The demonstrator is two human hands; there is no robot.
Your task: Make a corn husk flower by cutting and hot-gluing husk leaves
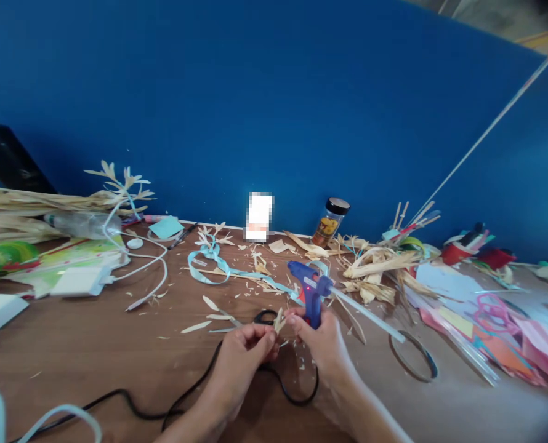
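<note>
My left hand [246,354] pinches a small bundle of pale dried husk petals [279,321] between thumb and fingers. In my right hand [324,341] is a blue hot glue gun [307,284], gripped by its handle, with a red light showing. A long translucent glue stick [369,312] juts from its back, toward the right. The thumb and finger of this hand come close to the petals; whether they touch them I cannot tell. Behind my left hand lie scissors [265,316], partly hidden, beside several loose husk petals [195,327].
A light blue ribbon [200,275] curls across the brown table [117,351]. Further back stand a lit phone-like screen [258,215] and a black-lidded jar [332,221]. Husk scraps [370,264] and coloured paper [509,344] lie right. A black cord [140,406] runs below my hands.
</note>
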